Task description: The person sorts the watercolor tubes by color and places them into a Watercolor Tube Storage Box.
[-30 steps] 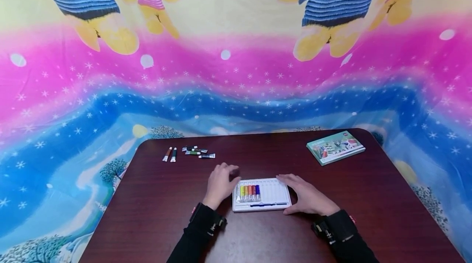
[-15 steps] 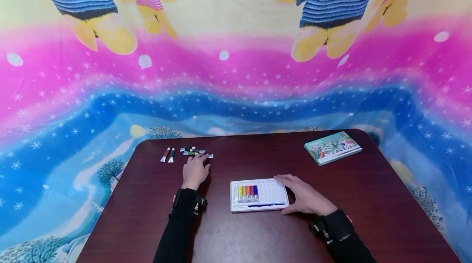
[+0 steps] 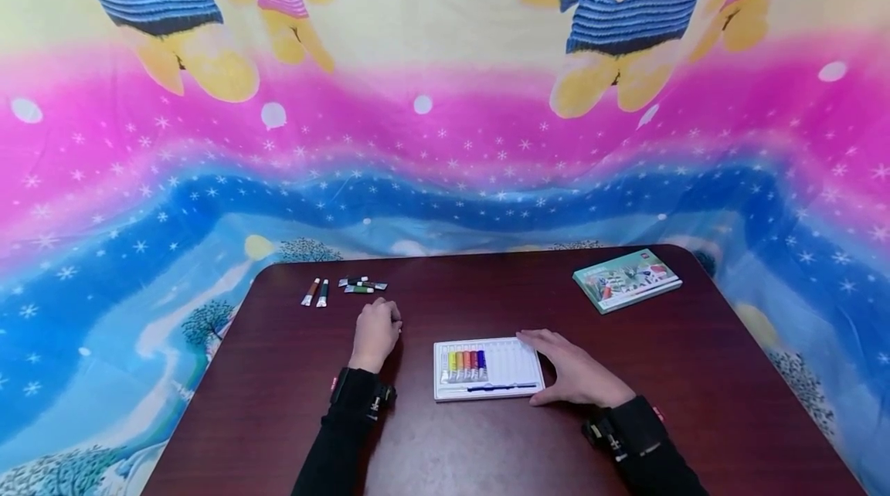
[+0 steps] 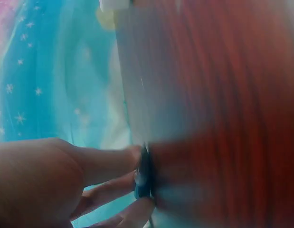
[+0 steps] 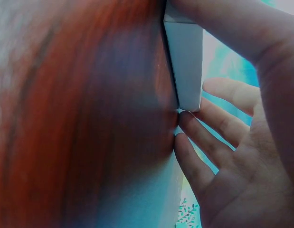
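Observation:
My left hand (image 3: 375,330) is just in front of the loose tubes. In the left wrist view its thumb and fingers pinch a small dark paint tube (image 4: 143,178), close to the tabletop. My right hand (image 3: 587,368) holds the right end of a white paint tray (image 3: 520,361), thumb at the near corner and forefinger at the far one. Seen from the right wrist, the tray's side wall (image 5: 184,64) stands between thumb and fingers. Coloured tubes (image 3: 467,366), from white and yellow through red to violet, fill its left slots. A dark blue paintbrush (image 3: 502,387) lies along its front.
Two tubes, one brown (image 3: 311,292) and one dark green (image 3: 323,293), lie side by side at the back left. Several more tubes (image 3: 358,290) are in a loose pile beside them. A flat green box (image 3: 628,280) lies at the back right of the brown table (image 3: 487,450).
My left hand has left the tray's left side, reached to the loose tubes and picked up the tube lying nearest on the right, then drawn back slightly. My right hand stays at the tray.

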`<move>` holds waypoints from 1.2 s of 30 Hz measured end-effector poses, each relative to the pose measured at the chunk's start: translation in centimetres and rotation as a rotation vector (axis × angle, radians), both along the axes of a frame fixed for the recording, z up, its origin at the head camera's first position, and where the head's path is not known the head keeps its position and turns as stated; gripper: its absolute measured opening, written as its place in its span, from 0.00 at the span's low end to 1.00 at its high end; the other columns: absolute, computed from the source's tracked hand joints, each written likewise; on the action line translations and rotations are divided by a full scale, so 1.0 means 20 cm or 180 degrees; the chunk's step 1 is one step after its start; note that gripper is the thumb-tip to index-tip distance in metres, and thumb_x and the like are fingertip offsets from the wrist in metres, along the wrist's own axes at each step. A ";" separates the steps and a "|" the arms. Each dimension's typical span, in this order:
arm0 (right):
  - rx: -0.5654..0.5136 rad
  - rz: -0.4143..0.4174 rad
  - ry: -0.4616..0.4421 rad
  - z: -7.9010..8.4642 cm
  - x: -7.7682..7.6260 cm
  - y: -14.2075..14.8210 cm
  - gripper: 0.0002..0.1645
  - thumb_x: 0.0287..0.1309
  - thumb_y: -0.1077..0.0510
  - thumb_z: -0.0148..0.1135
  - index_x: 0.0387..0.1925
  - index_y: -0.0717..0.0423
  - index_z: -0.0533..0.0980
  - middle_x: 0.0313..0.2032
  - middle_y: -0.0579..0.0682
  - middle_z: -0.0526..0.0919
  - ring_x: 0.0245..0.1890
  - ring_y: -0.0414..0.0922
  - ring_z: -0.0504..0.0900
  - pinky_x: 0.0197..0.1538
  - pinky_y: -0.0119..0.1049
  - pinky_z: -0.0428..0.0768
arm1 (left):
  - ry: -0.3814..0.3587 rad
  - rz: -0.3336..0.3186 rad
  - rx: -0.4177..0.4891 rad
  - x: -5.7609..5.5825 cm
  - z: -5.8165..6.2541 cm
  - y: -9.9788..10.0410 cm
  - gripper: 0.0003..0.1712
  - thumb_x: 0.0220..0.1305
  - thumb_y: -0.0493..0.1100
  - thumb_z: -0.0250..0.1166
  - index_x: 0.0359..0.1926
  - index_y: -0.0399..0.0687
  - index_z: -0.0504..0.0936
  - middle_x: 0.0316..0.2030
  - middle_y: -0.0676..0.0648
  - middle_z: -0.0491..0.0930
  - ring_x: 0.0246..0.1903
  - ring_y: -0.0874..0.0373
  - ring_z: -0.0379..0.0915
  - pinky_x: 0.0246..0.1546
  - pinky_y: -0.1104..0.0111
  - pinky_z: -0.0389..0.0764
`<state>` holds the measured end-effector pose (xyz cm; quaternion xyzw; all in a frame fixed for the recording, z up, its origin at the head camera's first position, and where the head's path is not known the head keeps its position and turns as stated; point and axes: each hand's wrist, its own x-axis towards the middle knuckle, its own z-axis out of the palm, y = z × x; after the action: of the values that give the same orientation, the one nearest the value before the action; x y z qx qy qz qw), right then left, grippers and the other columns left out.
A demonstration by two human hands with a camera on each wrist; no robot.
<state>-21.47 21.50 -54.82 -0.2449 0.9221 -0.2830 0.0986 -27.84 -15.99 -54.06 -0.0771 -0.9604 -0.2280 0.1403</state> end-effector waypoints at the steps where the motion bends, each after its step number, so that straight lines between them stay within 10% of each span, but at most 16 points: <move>1: 0.0001 0.0004 -0.0006 0.00 0.00 0.00 0.64 0.45 0.37 0.83 0.79 0.47 0.61 0.74 0.53 0.67 0.71 0.54 0.69 0.64 0.56 0.78 | 0.0002 -0.0047 0.0048 0.01 0.00 0.00 0.04 0.62 0.30 0.73 0.33 0.40 0.86 0.33 0.42 0.81 0.37 0.44 0.80 0.46 0.51 0.83; 9: -0.0008 -0.0006 -0.0024 0.01 0.00 0.00 0.64 0.45 0.38 0.83 0.79 0.48 0.62 0.74 0.54 0.67 0.72 0.55 0.68 0.65 0.57 0.77 | -0.0205 -0.0315 0.0288 0.05 -0.01 0.01 0.16 0.63 0.24 0.68 0.47 0.44 0.88 0.49 0.42 0.80 0.49 0.44 0.80 0.55 0.50 0.82; 14: 0.0020 -0.0001 -0.0015 0.01 0.00 0.00 0.64 0.45 0.38 0.84 0.79 0.48 0.62 0.74 0.54 0.67 0.72 0.55 0.68 0.65 0.57 0.77 | -0.0376 -0.0417 0.0744 0.07 0.05 -0.01 0.25 0.65 0.27 0.68 0.63 0.42 0.82 0.60 0.38 0.78 0.42 0.49 0.81 0.44 0.58 0.85; 22: 0.0008 0.0001 0.0003 0.00 0.00 0.00 0.64 0.44 0.37 0.83 0.79 0.47 0.61 0.74 0.53 0.67 0.72 0.55 0.68 0.64 0.56 0.77 | -0.0665 -0.0730 0.2221 0.17 0.25 0.03 0.30 0.67 0.40 0.72 0.68 0.61 0.77 0.47 0.45 0.88 0.45 0.56 0.86 0.48 0.67 0.86; 30: 0.0014 -0.0038 0.0008 -0.01 0.00 0.00 0.64 0.43 0.38 0.84 0.79 0.46 0.62 0.74 0.54 0.67 0.72 0.55 0.68 0.65 0.57 0.77 | -0.0715 -0.1345 0.2697 0.30 0.41 0.12 0.34 0.64 0.36 0.74 0.70 0.58 0.77 0.45 0.33 0.85 0.36 0.46 0.88 0.40 0.57 0.89; 36: 0.0027 -0.0029 0.0018 0.00 0.00 0.00 0.64 0.43 0.39 0.85 0.79 0.47 0.62 0.74 0.54 0.67 0.72 0.55 0.69 0.65 0.56 0.77 | -0.0808 -0.1251 0.2697 0.34 0.46 0.14 0.37 0.59 0.37 0.78 0.68 0.60 0.78 0.45 0.38 0.87 0.37 0.47 0.89 0.40 0.64 0.89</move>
<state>-21.51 21.41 -54.82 -0.2411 0.9246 -0.2789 0.0958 -21.08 -13.09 -44.94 -0.1646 -0.7598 -0.6290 -0.0047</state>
